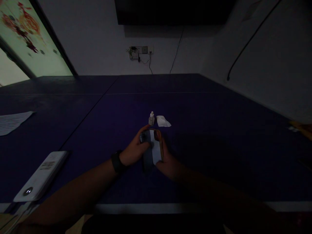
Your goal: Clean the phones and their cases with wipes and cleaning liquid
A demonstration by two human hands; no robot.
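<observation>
My left hand, with a dark band on its wrist, is closed around a dark grey phone, its thumb lying across the back. Fingers of my right hand grip a phone case with an orange rim, a pale inside and a dark camera opening near the top. Phone and case are side by side and touching, above the table. Just beyond them stands a small dropper bottle with a white cap. A crumpled white tissue lies to its right.
The dark blue table stretches to the far wall. At the left lie a white power bank with cables and a printed sheet. Sockets and a screen are on the wall. The room is dim.
</observation>
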